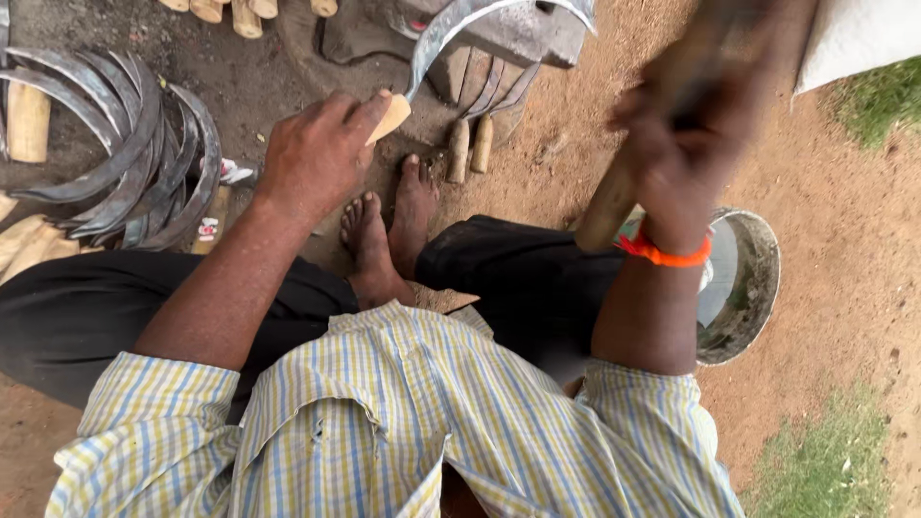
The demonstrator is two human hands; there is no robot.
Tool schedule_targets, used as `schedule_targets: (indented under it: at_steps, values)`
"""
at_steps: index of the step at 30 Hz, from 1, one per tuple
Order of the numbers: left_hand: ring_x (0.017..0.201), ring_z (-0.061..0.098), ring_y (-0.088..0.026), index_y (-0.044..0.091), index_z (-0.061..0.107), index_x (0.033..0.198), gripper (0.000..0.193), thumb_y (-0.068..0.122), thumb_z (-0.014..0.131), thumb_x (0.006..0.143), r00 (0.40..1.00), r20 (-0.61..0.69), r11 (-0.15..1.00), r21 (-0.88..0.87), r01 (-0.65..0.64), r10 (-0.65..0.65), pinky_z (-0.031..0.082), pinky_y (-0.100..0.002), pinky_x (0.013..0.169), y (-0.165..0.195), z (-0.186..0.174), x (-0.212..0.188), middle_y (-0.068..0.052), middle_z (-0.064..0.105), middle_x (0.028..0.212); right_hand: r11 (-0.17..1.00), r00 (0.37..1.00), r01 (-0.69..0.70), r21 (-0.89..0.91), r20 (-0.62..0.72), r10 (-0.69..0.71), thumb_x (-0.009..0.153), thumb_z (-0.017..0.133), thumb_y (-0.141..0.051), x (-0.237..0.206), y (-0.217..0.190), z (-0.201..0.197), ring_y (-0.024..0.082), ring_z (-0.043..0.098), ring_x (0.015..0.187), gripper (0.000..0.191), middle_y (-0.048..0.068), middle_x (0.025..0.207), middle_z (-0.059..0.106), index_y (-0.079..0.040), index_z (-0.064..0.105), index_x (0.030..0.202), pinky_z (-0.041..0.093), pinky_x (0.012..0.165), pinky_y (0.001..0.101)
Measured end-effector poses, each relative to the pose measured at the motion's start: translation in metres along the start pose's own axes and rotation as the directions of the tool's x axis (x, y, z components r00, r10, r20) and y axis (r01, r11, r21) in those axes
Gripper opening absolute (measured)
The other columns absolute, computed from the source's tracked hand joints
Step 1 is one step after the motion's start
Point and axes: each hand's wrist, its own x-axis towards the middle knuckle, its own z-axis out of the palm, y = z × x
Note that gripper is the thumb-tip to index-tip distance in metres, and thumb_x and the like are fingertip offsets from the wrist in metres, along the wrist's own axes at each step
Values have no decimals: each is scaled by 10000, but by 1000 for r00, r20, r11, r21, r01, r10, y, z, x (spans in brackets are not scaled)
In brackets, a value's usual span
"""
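Head view, left hand: the left hand is closing around the pale wooden handle of a curved grey steel sickle blade, which is arching up over a dark iron anvil block.
Head view, right hand: the right hand, blurred, is gripping the thick wooden shaft of a hammer; its head is lying out of frame.
Head view, wrist: an orange thread band is circling the right wrist.
Head view, ground: a heap of curved grey sickle blades is lying at left on dark soil.
Head view, right side: a round dented metal basin is sitting just behind the right forearm.
Head view, feet: bare feet are resting between the knees.
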Motion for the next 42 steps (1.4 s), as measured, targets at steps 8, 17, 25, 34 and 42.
schedule_targets:
  at_steps: [8, 17, 25, 34, 42]
  values:
    - [855, 705, -201, 138, 598, 1462, 590, 135, 778, 901, 999, -30, 1000, 22, 14, -13, 626, -342, 691, -1, 2, 5, -113, 663, 1067, 877, 950, -23, -479, 263, 169, 848, 580, 87, 1, 38, 52, 186, 714, 842, 953, 101, 1118, 733, -123, 198, 1696, 626, 753, 343]
    - [806, 707, -206, 132, 592, 1477, 611, 137, 791, 900, 1000, -10, 1000, -1, -11, 11, 620, -347, 661, -3, 6, 21, -130, 670, 1086, 998, 969, 46, 35, -243, -36, 1073, 595, 204, -23, 35, 0, 208, 634, 771, 937, 159, 1105, 636, -332, 71, 1635, 568, 649, 332]
    - [894, 722, -227, 140, 603, 1460, 639, 124, 799, 852, 994, -111, 1000, -19, -18, 16, 620, -362, 691, 0, 4, 23, -119, 685, 1138, 877, 865, -480, -25, 155, 478, 884, 567, 109, -8, 19, 26, 136, 596, 689, 973, 98, 1042, 681, -117, 160, 1738, 555, 600, 290]
    - [880, 708, -217, 144, 592, 1459, 639, 161, 810, 859, 1000, -11, 1000, -20, 7, -7, 625, -351, 751, -4, 12, 38, -140, 684, 1142, 957, 996, 58, -283, 82, -36, 936, 592, 154, -5, 39, 51, 228, 653, 1009, 1014, 145, 1368, 545, -301, 79, 1683, 618, 780, 323]
    - [861, 701, -202, 147, 589, 1465, 623, 146, 812, 883, 1000, -26, 998, -60, -15, 13, 617, -357, 737, -9, 20, 50, -108, 687, 1114, 996, 996, -70, 57, 60, 67, 1106, 562, 218, -14, 9, -17, 233, 681, 891, 884, 176, 1149, 631, -305, 144, 1684, 657, 732, 387]
